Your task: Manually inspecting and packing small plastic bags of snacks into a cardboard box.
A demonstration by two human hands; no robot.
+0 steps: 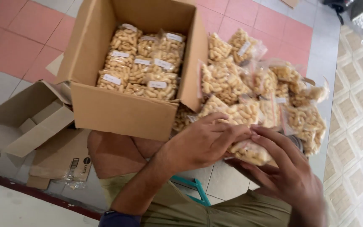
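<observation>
An open brown cardboard box [122, 113] stands on the pink-and-grey tiled floor [17, 46], filled with rows of clear plastic bags of pale curled snacks [143, 63], each bearing a small white label. Just right of it lies a loose heap of similar snack bags [269, 92]. To the left sits a smaller empty cardboard box [26, 122] on flattened cardboard [59, 157]. In front of the heap, the left hand [202, 143] and right hand [286, 172] meet around one small clear bag of snacks [251, 152] — both sets of fingers closed on it, the left hand over its top and the right cupping it from below.
</observation>
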